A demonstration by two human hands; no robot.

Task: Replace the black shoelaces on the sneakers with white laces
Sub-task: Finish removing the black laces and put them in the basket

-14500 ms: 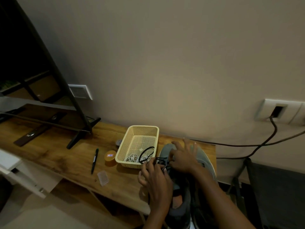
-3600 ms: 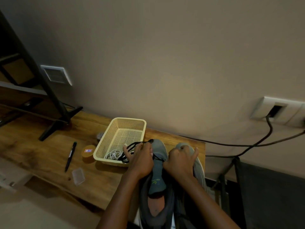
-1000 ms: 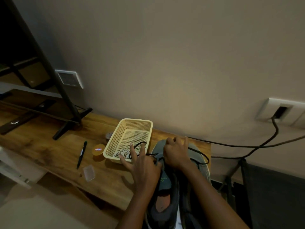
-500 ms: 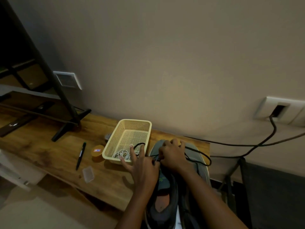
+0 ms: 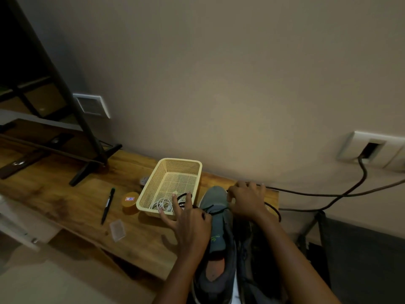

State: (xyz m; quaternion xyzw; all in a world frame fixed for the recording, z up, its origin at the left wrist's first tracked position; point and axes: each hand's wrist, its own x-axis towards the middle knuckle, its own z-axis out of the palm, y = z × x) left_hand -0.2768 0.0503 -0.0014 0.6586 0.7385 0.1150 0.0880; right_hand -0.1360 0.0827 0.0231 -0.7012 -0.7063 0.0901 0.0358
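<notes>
Yellow basket (image 5: 153, 185) on worktop (image 5: 65, 200): white laces (image 5: 163, 204) coiled inside, black lace (image 5: 184, 195) looping in. Left hand (image 5: 189, 224) splayed on sneaker (image 5: 215, 198), grip unclear; right hand (image 5: 246, 201) curled round black lace.
</notes>
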